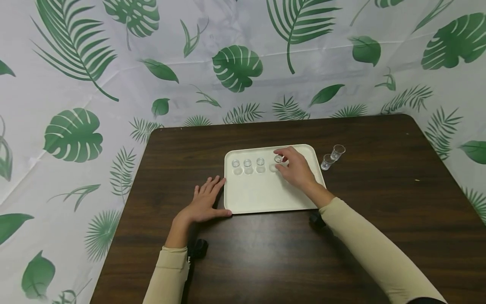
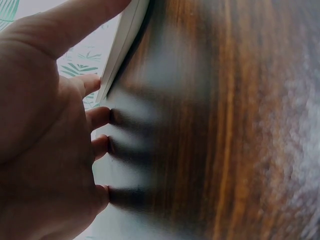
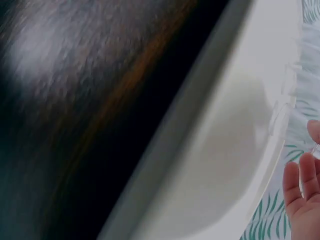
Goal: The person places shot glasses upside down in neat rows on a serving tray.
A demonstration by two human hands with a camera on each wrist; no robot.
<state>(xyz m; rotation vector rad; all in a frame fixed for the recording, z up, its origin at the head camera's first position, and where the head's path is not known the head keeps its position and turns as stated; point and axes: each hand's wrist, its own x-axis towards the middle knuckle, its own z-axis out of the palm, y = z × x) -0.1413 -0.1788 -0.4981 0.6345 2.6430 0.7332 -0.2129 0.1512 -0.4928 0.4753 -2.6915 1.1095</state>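
Head view: the right hand (image 1: 297, 169) reaches over the tray (image 1: 265, 194), its fingertips pinching a small clear cup (image 1: 278, 159) at the right end of a row with 3 more cups (image 1: 248, 163) standing on the tray. The left hand (image 1: 205, 201) lies flat on the table (image 1: 265, 253), fingers straight and holding nothing, thumb along the tray's near left corner. 2 cups (image 1: 332, 156) stand on the table just right of the tray
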